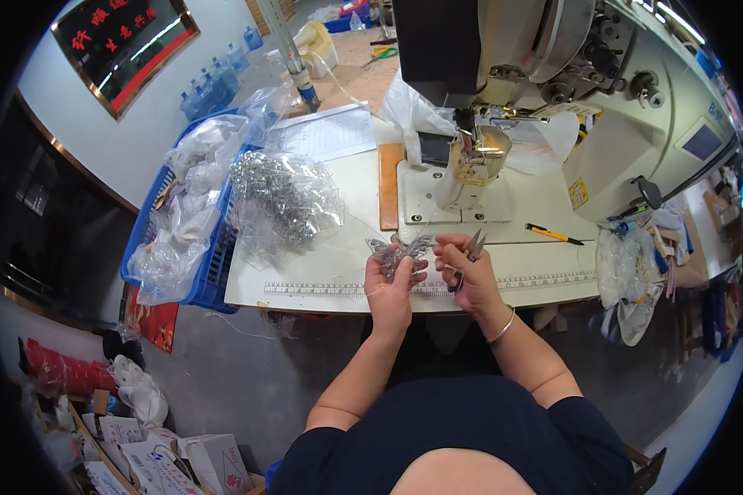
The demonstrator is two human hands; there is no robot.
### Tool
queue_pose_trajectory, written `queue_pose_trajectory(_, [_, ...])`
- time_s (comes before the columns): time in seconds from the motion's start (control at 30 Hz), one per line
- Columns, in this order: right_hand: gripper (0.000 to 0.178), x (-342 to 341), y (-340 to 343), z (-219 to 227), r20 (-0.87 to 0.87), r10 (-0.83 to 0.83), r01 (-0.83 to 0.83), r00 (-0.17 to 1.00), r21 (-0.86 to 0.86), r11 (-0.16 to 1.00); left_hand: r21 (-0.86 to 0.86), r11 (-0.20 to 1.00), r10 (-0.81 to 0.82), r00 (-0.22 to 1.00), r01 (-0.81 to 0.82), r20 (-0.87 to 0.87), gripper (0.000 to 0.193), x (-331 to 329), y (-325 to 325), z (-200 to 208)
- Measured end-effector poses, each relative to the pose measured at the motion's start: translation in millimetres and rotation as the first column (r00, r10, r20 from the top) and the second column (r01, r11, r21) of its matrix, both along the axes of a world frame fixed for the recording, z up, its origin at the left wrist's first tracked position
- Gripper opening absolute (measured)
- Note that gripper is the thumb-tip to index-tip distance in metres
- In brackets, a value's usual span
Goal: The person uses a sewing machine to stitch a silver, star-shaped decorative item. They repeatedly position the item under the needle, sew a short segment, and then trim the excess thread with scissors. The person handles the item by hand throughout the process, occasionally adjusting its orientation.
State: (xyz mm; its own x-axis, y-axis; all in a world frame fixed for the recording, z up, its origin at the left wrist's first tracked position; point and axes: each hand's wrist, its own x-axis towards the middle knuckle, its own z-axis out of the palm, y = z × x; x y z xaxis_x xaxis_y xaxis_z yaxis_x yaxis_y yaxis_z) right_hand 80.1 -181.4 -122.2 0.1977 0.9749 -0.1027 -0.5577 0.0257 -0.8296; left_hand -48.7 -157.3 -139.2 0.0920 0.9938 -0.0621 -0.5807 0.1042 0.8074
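Note:
Over the table's front edge, my left hand (394, 290) pinches a sheer, silvery butterfly-shaped piece (419, 246), its wings spread above the fingertips. Close by on the right, my right hand (474, 285) is closed around a small pair of scissors (475, 245). The blades point up and away from me, while the handles are partly hidden in the palm. The right fingertips come near the butterfly's right side; whether they hold a thread there is too fine to tell. Behind both hands stands an industrial sewing machine (461, 194) with its needle area above a metal plate.
A heap of glittery silver pieces in clear plastic (285, 198) lies on the left of the table. Beyond it is a blue basket (215, 264) stuffed with bags. A yellow pen (553, 234) rests at right, and a ruler strip (545, 281) runs along the front edge.

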Motion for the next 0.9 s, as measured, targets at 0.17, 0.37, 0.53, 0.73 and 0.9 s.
queue_pose_trajectory(0.17, [0.010,-10.1,-2.9,-3.8,0.241,-0.089,0.055,0.966,0.144,0.988,-0.025,1.000,0.004,0.996,-0.006,-0.085,0.025,-1.4,2.2,-4.1])
queue_pose_trajectory(0.37, [0.012,-3.7,2.9,-4.2,0.200,-0.063,0.053,0.978,0.054,0.997,-0.010,0.999,-0.048,0.995,0.047,-0.082,0.026,-5.0,3.6,-10.0])
queue_pose_trajectory(0.53, [0.013,0.3,4.5,-5.7,0.134,-0.057,0.056,0.989,0.014,0.998,-0.096,0.990,-0.099,0.995,0.101,0.027,0.026,-8.4,3.3,-12.8])
queue_pose_trajectory(0.73, [0.015,2.8,5.8,-13.5,0.051,-0.058,0.060,0.997,-0.034,0.998,-0.119,0.986,-0.103,0.991,0.113,0.090,0.027,-7.9,-1.5,-5.9])
queue_pose_trajectory(0.9, [0.016,1.2,5.7,-14.3,0.033,-0.058,0.059,0.998,-0.031,0.998,-0.080,0.994,-0.067,0.993,0.075,0.099,0.027,-5.0,-0.3,-9.6])
